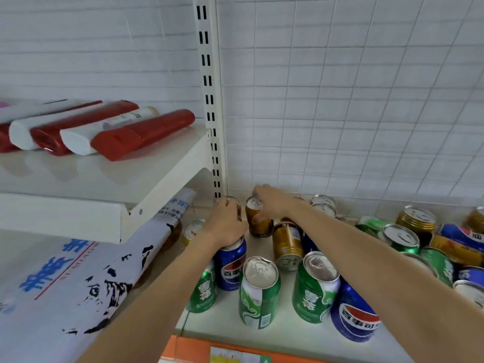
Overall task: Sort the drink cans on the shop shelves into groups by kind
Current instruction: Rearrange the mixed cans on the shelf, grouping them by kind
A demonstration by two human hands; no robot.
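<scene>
Many drink cans stand and lie mixed on the lower white shelf [227, 318]. My right hand [269, 201] grips the top of an upright gold can [258, 224] near the shelf's back left corner. My left hand [225, 224] curls round a brown can [231, 203] just left of it, above a blue Pepsi can [231, 265]. Green cans [259, 292] stand at the front, with another blue Pepsi can [353, 315] beside them. A second gold can [286, 244] tilts next to my right forearm.
A slotted white upright [209, 100] and a wire grid back panel [340, 100] bound the bay. To the left, an upper shelf [78, 205] holds red and white bottles [141, 134]; a large white printed bag [78, 279] lies below. More cans crowd the right side [416, 218].
</scene>
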